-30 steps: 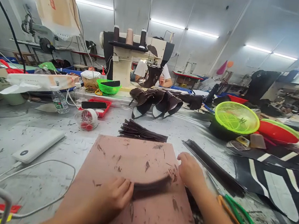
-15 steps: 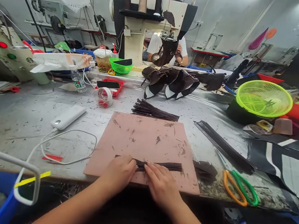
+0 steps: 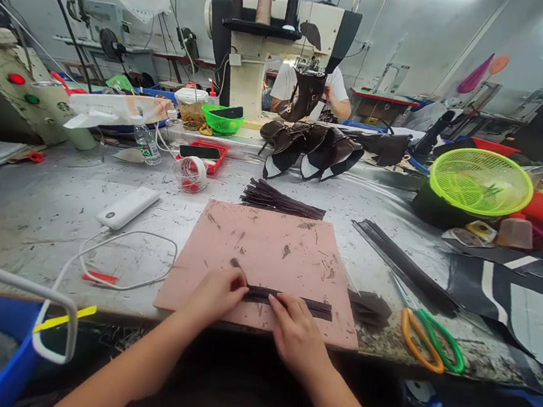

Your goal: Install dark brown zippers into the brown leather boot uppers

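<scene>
A narrow dark brown strip, apparently a zipper tape, lies across the lower part of a pink board. My left hand is closed in a pinch on its left part, and a short end of the strip sticks up past the fingers. My right hand has thumb and fingertips on the middle of the strip, keeping it against the board. The strip's right end lies flat beyond the right fingers. What sits under the fingertips is hidden. Behind the board is a pile of similar dark strips.
Scissors and a long dark strip bundle lie on the right, near a green basket. A white power bank with a looped cable lies left. Behind are brown leather pieces, a sewing machine and another person.
My left hand has drawn back slightly to the left and lifted the strip's left end, which now bends upward. The right hand stays on the strip, a little further right. The view has shifted slightly.
</scene>
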`<state>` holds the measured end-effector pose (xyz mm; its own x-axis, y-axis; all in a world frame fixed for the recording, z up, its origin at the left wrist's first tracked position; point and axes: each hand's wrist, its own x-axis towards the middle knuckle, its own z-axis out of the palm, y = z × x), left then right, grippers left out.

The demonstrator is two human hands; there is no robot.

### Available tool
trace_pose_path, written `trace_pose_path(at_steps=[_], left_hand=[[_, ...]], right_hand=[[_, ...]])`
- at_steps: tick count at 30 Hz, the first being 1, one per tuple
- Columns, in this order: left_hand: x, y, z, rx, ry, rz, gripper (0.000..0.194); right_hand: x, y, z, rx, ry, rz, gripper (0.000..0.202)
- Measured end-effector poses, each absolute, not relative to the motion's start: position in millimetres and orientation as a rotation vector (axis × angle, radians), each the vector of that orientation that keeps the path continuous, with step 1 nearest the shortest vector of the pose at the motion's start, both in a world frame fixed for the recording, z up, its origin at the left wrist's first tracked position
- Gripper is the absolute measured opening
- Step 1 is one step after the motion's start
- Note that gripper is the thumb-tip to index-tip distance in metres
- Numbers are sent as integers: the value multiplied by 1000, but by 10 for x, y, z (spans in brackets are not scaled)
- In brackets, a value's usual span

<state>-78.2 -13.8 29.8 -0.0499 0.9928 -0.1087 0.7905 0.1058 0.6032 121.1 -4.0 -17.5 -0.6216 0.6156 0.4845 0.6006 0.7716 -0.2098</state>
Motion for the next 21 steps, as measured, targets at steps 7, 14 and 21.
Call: trace_pose_path(at_steps=[7, 14, 21], left_hand=[[-1164, -200, 291, 1412, 1971, 562, 18], [-1212, -183, 326, 1461, 1870, 543, 24], [-1294, -1, 361, 1669, 1959, 388, 35]], right_hand=[[1215, -57, -215, -856, -2407, 16, 41], [1206, -57, -186, -867, -2390, 27, 41], [1290, 187, -81, -1014, -2294, 63, 34]])
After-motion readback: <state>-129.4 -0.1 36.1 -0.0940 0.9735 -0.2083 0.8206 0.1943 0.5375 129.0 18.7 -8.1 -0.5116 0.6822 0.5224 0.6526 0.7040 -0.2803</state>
